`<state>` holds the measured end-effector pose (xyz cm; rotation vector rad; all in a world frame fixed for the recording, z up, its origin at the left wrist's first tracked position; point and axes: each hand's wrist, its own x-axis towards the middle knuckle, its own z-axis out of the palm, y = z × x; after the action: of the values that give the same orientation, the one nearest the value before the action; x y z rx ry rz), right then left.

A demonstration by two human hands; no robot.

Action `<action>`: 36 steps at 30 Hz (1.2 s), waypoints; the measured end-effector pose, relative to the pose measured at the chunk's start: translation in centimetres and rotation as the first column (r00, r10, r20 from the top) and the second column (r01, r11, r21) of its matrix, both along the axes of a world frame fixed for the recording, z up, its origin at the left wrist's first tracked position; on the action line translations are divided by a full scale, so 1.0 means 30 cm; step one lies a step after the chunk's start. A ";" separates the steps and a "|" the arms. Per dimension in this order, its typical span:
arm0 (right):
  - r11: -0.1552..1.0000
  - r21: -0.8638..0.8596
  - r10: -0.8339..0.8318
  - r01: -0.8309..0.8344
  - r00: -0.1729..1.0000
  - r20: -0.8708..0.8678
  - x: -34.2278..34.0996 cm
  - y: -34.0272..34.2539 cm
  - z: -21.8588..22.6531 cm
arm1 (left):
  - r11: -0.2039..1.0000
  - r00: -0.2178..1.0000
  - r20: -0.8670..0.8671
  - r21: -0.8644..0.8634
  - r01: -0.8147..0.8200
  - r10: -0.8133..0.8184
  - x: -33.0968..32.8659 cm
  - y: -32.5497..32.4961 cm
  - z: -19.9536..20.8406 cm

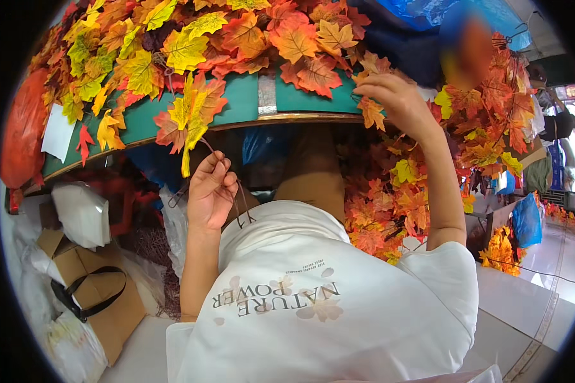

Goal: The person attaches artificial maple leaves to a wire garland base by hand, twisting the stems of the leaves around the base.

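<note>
My left hand point(212, 191) is closed in a pinch around a thin brown artificial leaf stem point(208, 145). Yellow and orange maple-shaped leaves point(190, 118) fan out at its upper end, over the front edge of the green table point(236, 96). Below the hand, brown stem ends point(239, 198) hang near my white shirt. To the right, my right hand point(397, 99) is over the table's edge with its fingers stretched leftward. Just under those fingers is a small orange leaf point(371, 113); whether they touch it I cannot tell.
Heaps of artificial autumn leaves point(294, 38) cover the table's far side, and more leaf garlands point(390, 191) hang at the right. A red plastic bag point(24, 131) is at the far left. An open cardboard box point(112, 306) stands on the floor below it.
</note>
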<state>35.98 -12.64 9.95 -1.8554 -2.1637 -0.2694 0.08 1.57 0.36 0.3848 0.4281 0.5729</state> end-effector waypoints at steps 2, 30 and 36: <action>0.993 -0.116 0.024 -0.006 0.987 0.160 -0.044 0.010 0.006 | 1.000 1.000 0.000 -0.006 0.005 -0.005 0.007 0.001 -0.003; 0.947 -0.278 -0.244 0.159 -0.205 -0.948 -0.321 0.189 -0.116 | 0.969 0.979 -0.141 0.216 -0.118 0.151 0.104 -0.045 0.121; 0.979 -0.204 -0.168 -0.016 -0.638 -0.751 -0.581 0.246 -0.221 | 0.948 0.975 -0.128 0.285 -0.141 0.183 0.144 -0.052 0.131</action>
<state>18.56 -5.27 3.31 -0.9587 -0.3089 1.2614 4.40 0.00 4.28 0.6667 0.5328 0.7706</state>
